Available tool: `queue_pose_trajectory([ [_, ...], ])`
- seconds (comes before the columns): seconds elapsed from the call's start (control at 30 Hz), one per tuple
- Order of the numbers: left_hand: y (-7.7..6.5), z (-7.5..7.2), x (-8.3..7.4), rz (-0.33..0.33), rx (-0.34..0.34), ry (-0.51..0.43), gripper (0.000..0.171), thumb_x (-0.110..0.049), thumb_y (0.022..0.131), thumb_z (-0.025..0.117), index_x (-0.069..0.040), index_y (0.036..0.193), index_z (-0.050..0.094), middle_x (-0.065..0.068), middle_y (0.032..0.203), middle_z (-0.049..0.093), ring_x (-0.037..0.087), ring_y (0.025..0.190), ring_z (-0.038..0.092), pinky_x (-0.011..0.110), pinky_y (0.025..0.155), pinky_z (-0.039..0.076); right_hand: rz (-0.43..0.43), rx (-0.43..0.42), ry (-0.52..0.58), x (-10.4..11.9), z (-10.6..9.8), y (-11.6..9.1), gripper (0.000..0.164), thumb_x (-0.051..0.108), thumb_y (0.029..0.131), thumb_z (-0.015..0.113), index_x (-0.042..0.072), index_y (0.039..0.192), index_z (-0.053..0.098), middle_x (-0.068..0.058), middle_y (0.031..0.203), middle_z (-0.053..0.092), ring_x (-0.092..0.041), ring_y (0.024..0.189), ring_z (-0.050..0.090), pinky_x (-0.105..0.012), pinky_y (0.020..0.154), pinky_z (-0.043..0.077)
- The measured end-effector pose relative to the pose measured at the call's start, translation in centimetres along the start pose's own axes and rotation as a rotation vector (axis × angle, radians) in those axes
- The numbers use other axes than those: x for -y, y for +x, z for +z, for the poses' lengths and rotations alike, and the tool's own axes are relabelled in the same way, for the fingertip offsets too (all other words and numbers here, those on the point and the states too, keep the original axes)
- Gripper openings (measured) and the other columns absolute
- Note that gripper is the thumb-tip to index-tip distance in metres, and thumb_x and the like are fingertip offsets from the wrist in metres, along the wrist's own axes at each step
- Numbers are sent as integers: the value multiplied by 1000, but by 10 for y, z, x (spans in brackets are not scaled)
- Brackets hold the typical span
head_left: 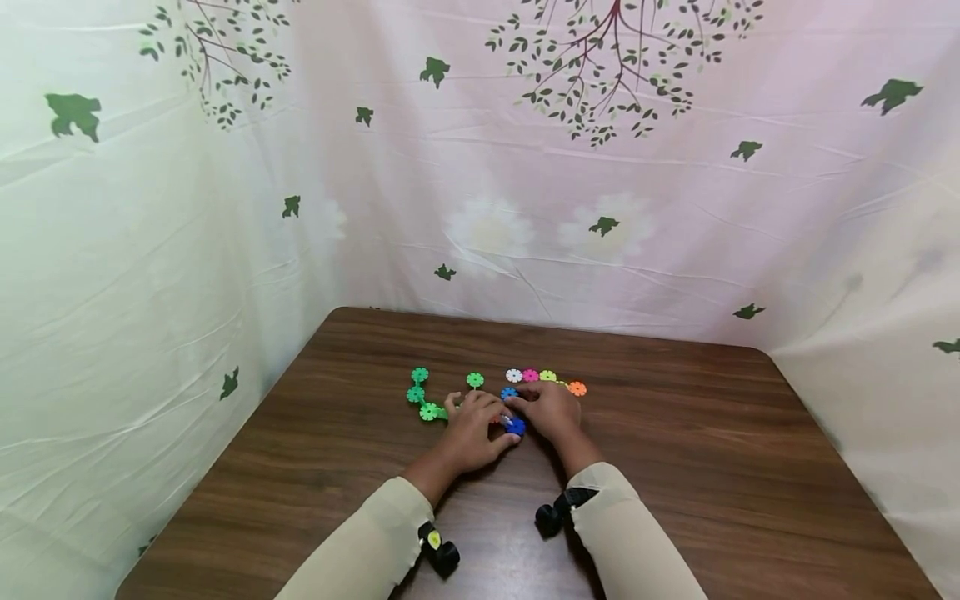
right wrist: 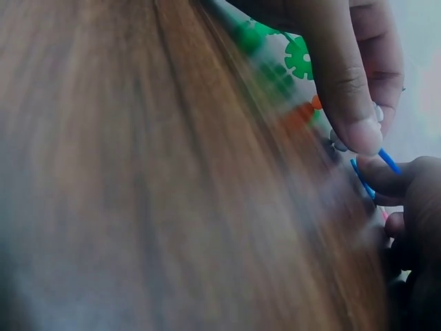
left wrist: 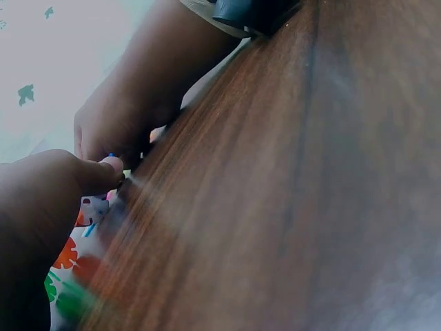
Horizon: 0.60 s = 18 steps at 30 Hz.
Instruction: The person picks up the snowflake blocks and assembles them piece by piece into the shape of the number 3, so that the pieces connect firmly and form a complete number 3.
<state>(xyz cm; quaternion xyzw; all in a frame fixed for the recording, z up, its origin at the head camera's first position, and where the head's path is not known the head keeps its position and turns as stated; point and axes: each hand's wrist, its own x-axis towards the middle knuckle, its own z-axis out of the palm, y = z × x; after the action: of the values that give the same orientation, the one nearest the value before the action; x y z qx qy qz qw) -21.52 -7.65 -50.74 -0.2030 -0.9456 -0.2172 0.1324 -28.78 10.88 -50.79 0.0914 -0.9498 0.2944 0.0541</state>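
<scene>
My left hand (head_left: 471,429) pinches a dark blue notched plastic disc (head_left: 515,427) between thumb and fingers, just above the wooden table. Close beside it, my right hand (head_left: 553,410) has its thumb and fingertips on a lighter blue disc (head_left: 509,393). Seen edge-on in the right wrist view, a blue disc (right wrist: 389,161) sits where the fingertips of both hands meet. A whitish disc and an orange disc (left wrist: 67,255) lie next to the left hand, partly covered by it. Whether the two blue discs are joined cannot be seen.
Linked green discs (head_left: 416,394) run from the left toward my left hand, with another green disc (head_left: 475,380) behind it. Beyond my right hand is a row with white (head_left: 513,376), pink (head_left: 530,376), yellow-green (head_left: 547,377) and orange (head_left: 577,388) discs. Printed cloth surrounds the table (head_left: 675,400).
</scene>
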Motion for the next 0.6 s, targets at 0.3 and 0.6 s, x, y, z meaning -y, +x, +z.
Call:
queue_pose_trajectory([
  [0.3, 0, -1, -1, 2, 1, -22, 32, -47, 96, 83, -23, 115, 76, 0, 131, 73, 28, 135, 58, 69, 116, 26, -8, 15, 60, -3, -3, -1, 28, 40, 95, 85, 22, 117, 87, -3, 104, 82, -25, 96, 75, -37, 71, 50],
  [0.6, 0, 1, 0, 4, -18, -20, 33, -47, 96, 83, -22, 116, 77, 0, 129, 73, 28, 133, 59, 68, 115, 27, 3, 27, 348, -11, -4, -8, 15, 11, 93, 87, 9, 102, 75, -8, 100, 75, -19, 91, 66, -32, 80, 51],
])
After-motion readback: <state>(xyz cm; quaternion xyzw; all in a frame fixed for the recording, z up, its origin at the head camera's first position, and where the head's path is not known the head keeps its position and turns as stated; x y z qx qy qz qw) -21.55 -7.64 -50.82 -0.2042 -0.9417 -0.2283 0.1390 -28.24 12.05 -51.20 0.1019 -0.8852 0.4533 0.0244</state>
